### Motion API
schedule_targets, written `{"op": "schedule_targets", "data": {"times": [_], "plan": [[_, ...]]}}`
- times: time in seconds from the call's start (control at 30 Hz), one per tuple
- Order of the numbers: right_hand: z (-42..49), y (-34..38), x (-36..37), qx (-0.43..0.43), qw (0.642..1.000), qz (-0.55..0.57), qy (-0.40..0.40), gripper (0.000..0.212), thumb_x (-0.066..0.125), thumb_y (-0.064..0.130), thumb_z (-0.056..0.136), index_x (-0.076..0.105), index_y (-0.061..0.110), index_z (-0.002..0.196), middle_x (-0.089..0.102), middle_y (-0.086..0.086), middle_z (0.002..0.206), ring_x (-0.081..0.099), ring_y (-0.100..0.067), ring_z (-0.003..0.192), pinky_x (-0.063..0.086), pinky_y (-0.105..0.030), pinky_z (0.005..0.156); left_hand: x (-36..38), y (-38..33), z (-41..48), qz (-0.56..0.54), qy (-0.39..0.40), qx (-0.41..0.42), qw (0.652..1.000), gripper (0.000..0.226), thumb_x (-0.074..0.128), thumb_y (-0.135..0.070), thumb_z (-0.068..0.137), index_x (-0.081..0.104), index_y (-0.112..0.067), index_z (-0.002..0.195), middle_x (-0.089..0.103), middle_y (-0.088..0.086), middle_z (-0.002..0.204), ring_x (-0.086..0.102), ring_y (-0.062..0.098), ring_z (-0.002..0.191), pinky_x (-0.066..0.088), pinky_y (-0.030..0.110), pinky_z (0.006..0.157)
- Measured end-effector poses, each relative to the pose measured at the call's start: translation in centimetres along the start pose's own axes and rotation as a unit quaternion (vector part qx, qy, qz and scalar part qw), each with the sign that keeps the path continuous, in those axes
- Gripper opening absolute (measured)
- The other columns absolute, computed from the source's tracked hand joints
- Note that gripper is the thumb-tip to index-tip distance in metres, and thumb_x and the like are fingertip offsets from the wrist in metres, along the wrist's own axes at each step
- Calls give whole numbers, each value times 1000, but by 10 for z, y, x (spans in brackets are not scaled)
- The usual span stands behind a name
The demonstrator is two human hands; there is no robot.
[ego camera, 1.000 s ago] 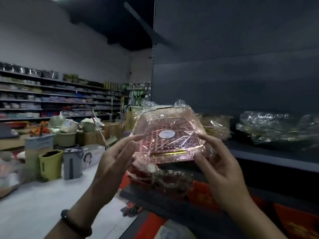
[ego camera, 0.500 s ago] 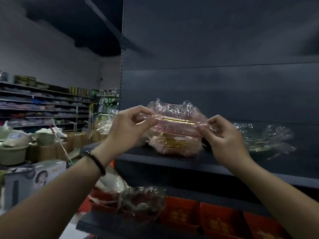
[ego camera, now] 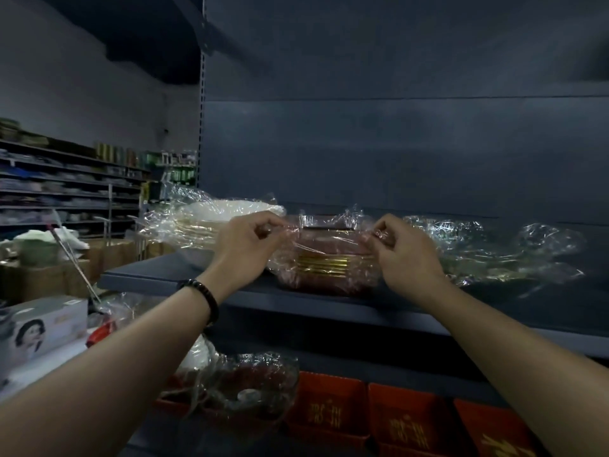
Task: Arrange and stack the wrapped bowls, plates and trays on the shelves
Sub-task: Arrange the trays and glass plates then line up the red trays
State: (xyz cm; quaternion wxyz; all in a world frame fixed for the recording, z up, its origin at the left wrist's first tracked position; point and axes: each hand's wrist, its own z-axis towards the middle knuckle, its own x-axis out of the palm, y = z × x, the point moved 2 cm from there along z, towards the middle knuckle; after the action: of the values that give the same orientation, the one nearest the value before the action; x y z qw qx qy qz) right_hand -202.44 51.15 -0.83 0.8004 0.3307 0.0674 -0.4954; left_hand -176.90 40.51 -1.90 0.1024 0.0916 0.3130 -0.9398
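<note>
The dark grey metal shelf [ego camera: 230, 293] now fills my view at chest height, where half a second ago I held the pink plastic-wrapped stack of gold-rimmed trays [ego camera: 324, 263] just above it; the stack now sits on the shelf board, level, between its neighbours. To its left, touching or nearly touching its wrapping, stands a taller wrapped stack of white gold-edged plates [ego camera: 204, 225]; to its right lies a crumpled bundle of clear-wrapped glassware [ego camera: 494, 255], whose shape I cannot make out. On the shelf below, a wrapped heap of dark red bowls [ego camera: 250, 387] lies beside a row of red boxes with gold lettering [ego camera: 402, 420]. Off to the left a white carton printed with a portrait [ego camera: 43, 328] rests by cardboard boxes, with aisles of stocked shelves blurred behind. My left hand [ego camera: 245, 247], a dark beaded bracelet [ego camera: 206, 296] on its wrist, pinches the loose film at the pink stack's left top corner between thumb and forefinger, partly covering the plates behind it. My right hand [ego camera: 405, 252] pinches the film at the right top corner in the same way, hiding that side of the stack.
</note>
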Motion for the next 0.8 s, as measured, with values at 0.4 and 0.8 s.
{"op": "schedule_targets", "data": {"times": [0.4, 0.8], "plan": [[-11, -15, 15, -25, 986, -111, 123, 46, 41, 46, 111, 54, 31, 152, 29, -2, 172, 22, -17, 160, 10, -27, 120, 5, 26, -7, 147, 64, 83, 984, 21, 60, -37, 106, 76, -30, 117, 73, -16, 107, 64, 7, 100, 41, 11, 86], [-10, -22, 16, -33, 976, -142, 164, 38, 35, 39, 113, 66, 21, 126, 56, -9, 146, 46, -25, 141, 29, -29, 105, 12, 34, -20, 250, 25, 187, 950, 34, 40, -32, 113, 72, -23, 112, 77, -7, 107, 66, 21, 92, 34, 33, 90]]}}
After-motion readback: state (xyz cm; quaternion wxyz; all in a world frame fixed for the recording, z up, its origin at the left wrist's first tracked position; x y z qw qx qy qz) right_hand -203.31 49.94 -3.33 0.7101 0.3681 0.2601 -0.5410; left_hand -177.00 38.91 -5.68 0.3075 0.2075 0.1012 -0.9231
